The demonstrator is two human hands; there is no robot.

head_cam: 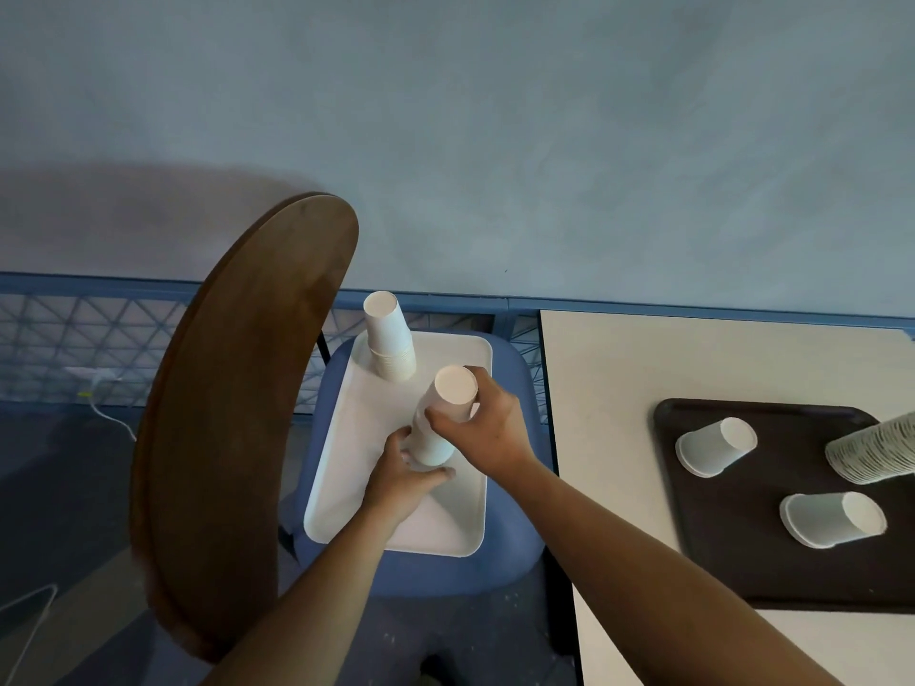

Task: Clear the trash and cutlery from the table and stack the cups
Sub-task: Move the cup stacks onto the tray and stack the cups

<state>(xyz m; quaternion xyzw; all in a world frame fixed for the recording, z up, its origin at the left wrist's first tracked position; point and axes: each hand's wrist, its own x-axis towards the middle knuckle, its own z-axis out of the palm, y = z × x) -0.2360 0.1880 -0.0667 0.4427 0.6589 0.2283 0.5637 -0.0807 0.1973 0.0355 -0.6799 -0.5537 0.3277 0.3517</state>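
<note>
Cup stack [435,438] stands upside-down, leaning a bit, mid white tray [445,529]. R hand [487,428] clamps fingers round its top cup; L hand [396,480] curls round the base, toward tray's near edge. Long axis approx vertical, so any push or lift prob runs along it. Loose cups [715,445] lie sideways well right of tray, nearer R hand.

A sideways stack of white paper cups [874,450] and the dark brown plastic tray [742,576] beneath run off the right edge. The left hand [401,480] hides the foot of the held white cup stack [435,433], so contact with the white rectangular tray [445,527] is unclear.
</note>
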